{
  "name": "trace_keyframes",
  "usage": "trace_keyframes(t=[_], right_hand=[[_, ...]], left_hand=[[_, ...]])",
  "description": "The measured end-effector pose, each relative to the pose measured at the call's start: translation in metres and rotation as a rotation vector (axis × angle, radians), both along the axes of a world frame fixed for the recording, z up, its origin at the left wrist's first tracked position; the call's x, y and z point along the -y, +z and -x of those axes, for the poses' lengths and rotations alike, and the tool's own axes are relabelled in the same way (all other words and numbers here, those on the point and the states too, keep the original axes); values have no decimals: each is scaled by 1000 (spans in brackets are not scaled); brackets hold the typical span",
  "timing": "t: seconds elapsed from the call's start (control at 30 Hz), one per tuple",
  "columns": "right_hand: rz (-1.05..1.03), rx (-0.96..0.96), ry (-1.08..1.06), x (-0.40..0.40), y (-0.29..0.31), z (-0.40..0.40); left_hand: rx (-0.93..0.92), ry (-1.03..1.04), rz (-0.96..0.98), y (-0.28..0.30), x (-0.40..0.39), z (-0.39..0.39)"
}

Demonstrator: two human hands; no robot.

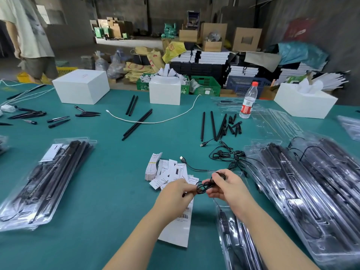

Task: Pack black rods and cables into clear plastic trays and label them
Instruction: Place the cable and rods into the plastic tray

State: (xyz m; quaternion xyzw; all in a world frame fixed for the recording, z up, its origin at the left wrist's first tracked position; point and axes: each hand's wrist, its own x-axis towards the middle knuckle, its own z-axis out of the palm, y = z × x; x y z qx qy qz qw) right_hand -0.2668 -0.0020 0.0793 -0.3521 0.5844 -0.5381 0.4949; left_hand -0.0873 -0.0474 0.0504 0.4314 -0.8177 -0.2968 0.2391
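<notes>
Both hands, left hand (176, 189) and right hand (227, 185), pinch the thin black coiled cable (203, 187); keep loops tight, then seat it in the clear plastic tray (221, 206) at the worktop's near edge.

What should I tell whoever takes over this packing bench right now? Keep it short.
Hands: left hand and right hand both grip one coiled black cable above the label cards.
Things: an open tray lies just under the right forearm, rods already in it. More loose cables and loose black rods lie further out on the green table.
Done: filled trays are stacked at left and right.
Left: finish coiling, seat the cable in the open tray, add a label, then pack the remaining rods and cables.
</notes>
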Motion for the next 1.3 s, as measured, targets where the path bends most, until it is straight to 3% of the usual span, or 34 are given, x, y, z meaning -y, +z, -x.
trace_keyframes(t=[0.13, 0.27, 0.37, 0.43, 0.67, 0.93, 1.07, 1.3], right_hand=[[30, -113, 52, -3, 2, -1], [42, -155, 65, -6, 5, -2], [43, -167, 44, -7, 7, -1], [37, -161, 38, -7, 8, -1], [-1, -257, 128, -11, 6, -5], [-39, -394, 204, -9, 1, -15], [-8, -310, 169, -10, 0, -13], [27, -126, 189, -16, 1, -12]], left_hand=[[-48, 169, -101, 3, 5, -10], [-357, 356, -523, 5, 13, -21], [-704, 261, -852, 8, 12, -23], [-888, 214, -920, 10, 10, -24], [-890, 178, -672, 12, 5, -16], [-591, 51, -358, 12, -10, 4], [-438, 23, -230, 12, -11, 5], [-355, 55, -131, 21, -10, 6]])
